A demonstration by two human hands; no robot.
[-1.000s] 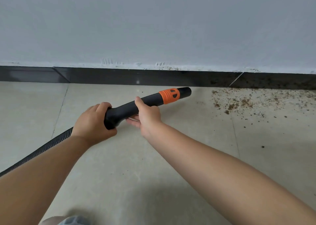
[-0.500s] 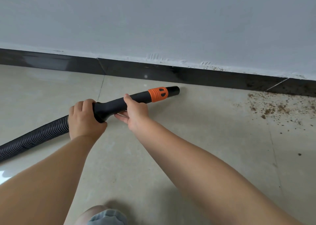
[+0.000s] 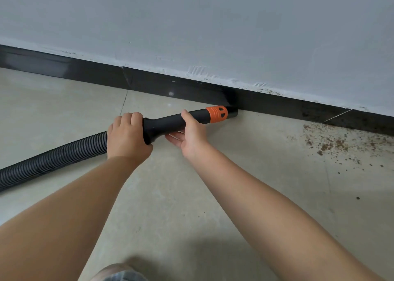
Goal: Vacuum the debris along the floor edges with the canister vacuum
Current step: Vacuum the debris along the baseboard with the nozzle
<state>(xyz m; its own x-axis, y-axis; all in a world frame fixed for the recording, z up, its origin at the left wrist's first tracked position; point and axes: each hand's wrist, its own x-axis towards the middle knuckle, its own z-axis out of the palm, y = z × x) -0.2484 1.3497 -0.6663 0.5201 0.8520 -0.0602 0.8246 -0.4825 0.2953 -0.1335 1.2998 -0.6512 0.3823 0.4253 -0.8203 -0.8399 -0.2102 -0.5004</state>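
At the bottom edge my knee is cut off and blurred. My forearms rise from the lower corners. My left hand is curled over the rear of the black vacuum nozzle, where the ribbed hose joins it; the joint itself is hidden under that grip. The hose runs out of frame at left. My right hand cups the nozzle from below, thumb over the top, fingers extended beneath and partly hidden. The nozzle's long axis runs left to right, tip slightly away from me; its orange collar sits just behind the mouth, which meets the dark baseboard at floor level. Brown debris lies along the floor edge, well right of the tip.
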